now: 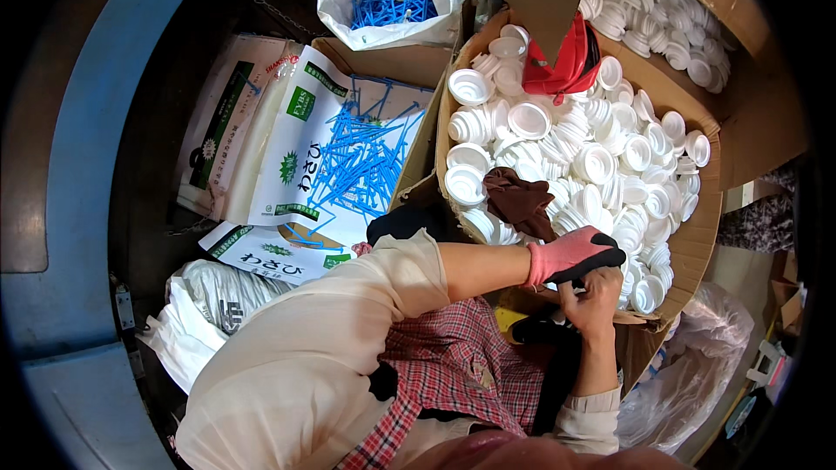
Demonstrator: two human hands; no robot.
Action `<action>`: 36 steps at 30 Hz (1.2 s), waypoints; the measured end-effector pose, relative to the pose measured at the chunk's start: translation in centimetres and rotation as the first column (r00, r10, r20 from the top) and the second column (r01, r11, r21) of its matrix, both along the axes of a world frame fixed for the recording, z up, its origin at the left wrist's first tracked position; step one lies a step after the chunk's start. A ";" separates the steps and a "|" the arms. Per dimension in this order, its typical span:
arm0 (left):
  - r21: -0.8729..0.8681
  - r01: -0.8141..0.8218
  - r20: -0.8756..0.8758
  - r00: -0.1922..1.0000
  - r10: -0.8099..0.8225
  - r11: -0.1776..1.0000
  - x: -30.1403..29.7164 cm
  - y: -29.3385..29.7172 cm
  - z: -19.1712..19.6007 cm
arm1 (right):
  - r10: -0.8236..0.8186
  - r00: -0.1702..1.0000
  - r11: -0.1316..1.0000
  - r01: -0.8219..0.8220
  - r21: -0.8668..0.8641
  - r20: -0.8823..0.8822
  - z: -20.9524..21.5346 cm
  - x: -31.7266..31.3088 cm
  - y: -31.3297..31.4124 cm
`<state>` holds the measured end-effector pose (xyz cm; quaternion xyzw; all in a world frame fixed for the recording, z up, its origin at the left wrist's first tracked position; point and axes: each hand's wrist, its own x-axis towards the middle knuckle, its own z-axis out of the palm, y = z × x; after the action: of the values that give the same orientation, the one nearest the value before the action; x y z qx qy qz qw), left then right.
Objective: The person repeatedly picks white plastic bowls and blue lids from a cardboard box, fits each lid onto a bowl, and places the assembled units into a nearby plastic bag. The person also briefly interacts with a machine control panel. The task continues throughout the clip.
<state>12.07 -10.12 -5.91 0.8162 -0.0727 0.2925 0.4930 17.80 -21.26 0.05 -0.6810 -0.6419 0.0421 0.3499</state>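
Note:
My left hand (573, 258) wears a pink knit glove with black-coated fingers. It reaches across from the left to the near edge of a cardboard box (710, 209) full of white round plastic caps (595, 163). Its fingers are curled inward. From the lower right comes my bare right hand (594, 298), closed and touching the glove's black fingers. What lies between the two hands is hidden. Just beyond the glove, a dark brown crumpled cloth (519, 202) rests on the caps. Farther back in the box is a red zipped pouch (560, 65).
Left of the caps, blue plastic sticks (361, 161) lie on printed white sheeting over a box. A white sack (396, 32) behind holds more sticks. Another box of white caps (657, 13) stands far right. Clear plastic bags (705, 365) sit near right; a blue metal frame (74, 122) borders the left.

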 end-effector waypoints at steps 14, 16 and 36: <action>-0.151 0.140 -0.023 0.989 -0.145 0.979 -1.1 -0.9 0.5 | -0.037 0.999 0.998 0.035 -0.054 -0.022 1.4 -1.1 -1.3; -0.155 0.170 -0.033 0.984 -0.177 0.973 -1.4 -0.8 1.1 | -0.029 0.999 0.999 0.028 -0.035 -0.028 1.6 -1.3 -1.5; -0.353 0.284 0.045 0.957 -0.287 0.891 -1.6 0.3 1.6 | 0.098 0.995 0.987 -0.099 0.126 0.016 2.5 -1.2 0.3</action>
<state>10.51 -9.81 -4.27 0.6951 -0.1357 0.2219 0.6703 16.56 -20.95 2.55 -0.6250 -0.6779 0.0155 0.3868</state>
